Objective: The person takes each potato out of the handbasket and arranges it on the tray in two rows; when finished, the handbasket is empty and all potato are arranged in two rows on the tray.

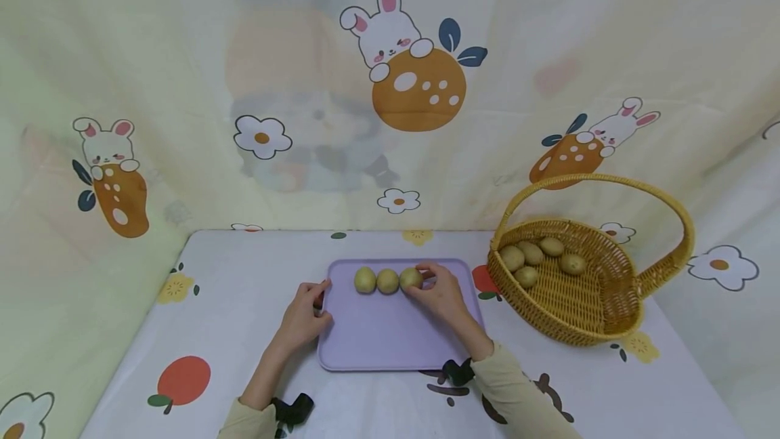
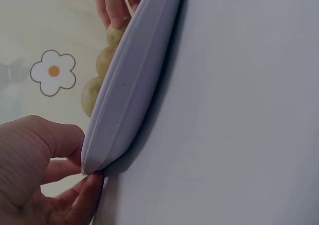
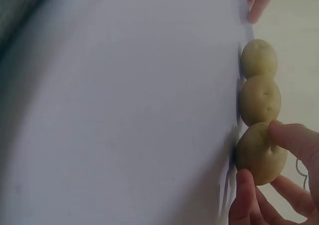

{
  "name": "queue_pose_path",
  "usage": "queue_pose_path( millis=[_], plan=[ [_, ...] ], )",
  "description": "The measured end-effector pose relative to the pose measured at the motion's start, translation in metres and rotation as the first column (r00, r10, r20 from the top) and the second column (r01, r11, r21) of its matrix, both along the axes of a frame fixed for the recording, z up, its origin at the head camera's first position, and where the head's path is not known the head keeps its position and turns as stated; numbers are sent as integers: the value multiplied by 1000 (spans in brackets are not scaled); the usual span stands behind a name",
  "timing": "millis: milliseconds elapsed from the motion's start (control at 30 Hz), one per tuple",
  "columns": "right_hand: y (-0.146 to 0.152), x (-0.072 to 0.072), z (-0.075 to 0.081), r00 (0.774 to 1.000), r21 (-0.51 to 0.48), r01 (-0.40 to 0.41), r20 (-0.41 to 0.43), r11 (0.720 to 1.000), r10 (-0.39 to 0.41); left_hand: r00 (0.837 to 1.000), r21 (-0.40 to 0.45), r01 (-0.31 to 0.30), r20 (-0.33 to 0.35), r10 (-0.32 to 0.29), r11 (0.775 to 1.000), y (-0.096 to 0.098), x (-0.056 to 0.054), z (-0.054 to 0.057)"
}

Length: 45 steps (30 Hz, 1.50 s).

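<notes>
A lilac rectangular tray [image 1: 390, 344] lies on the table. Along its far side, three round potatoes stand in a row: a left potato [image 1: 365, 280], a middle potato [image 1: 387, 281] and a right potato [image 1: 411, 279]. My right hand [image 1: 440, 293] pinches the right potato between thumb and fingers, and in the right wrist view this potato [image 3: 261, 155] touches its neighbour [image 3: 260, 100]. At the tray's left edge, my left hand [image 1: 301, 317] grips the rim. Its thumb and fingers [image 2: 65, 140] meet the tray's corner in the left wrist view.
To the right of the tray stands a wicker basket [image 1: 603, 290] with a tall arched handle [image 1: 676, 222]. Several potatoes [image 1: 530, 253] lie inside it, toward its left and back. A patterned cloth [image 1: 244, 317] covers the table, and a printed curtain [image 1: 305, 87] hangs behind.
</notes>
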State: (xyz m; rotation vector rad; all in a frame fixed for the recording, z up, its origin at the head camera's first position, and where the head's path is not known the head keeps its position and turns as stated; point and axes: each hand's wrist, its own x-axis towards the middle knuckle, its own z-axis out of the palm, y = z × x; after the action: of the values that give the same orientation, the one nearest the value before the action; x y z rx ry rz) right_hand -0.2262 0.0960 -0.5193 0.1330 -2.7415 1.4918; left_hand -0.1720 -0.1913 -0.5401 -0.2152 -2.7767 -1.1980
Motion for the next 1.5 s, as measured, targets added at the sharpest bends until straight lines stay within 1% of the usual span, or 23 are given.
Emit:
queue_pose_path(
  millis=[233,333,467,567,700,800,833,933,1133,1267,1400,1500],
  plan=[
    [2,2,4,1000,-4,18,24,1000,-18,1000,5,10,-29,-10,1000,1,-1,-2],
    [5,3,7,999,13,18,35,1000,-18,1000,5,6,-12,-6,1000,1,-2,-2],
    [11,3,11,999,53,12,30,999,-13,1000,1,-3,4,3,1000,1,-3,-2],
    [17,1,15,1000,63,0,19,998,-2,1000,5,0,-7,0,1000,1,-3,-1],
    [27,1,24,1000,49,-12,21,999,11,1000,13,9,-18,-8,1000,1,-2,-1],
    [36,3,35,1000,37,-14,25,999,13,1000,11,8,-23,-8,1000,0,-2,-2],
    [40,4,40,1000,35,-13,28,999,12,1000,10,7,-26,-7,1000,0,-2,-2],
    [52,5,51,1000,37,-3,4,999,3,999,10,12,-36,-11,1000,0,-2,-2],
    [83,4,69,997,17,36,-73,999,-35,1000,19,13,-22,-13,1000,0,0,1],
    [107,4,80,991,26,71,-113,997,-67,1000,33,20,-13,-20,999,0,1,3],
    [133,6,86,986,30,100,-134,995,-95,1000,36,13,-1,-13,999,0,2,2],
    [151,7,84,982,43,123,-147,991,-115,1000,30,8,0,-8,1000,1,2,2]
  ],
)
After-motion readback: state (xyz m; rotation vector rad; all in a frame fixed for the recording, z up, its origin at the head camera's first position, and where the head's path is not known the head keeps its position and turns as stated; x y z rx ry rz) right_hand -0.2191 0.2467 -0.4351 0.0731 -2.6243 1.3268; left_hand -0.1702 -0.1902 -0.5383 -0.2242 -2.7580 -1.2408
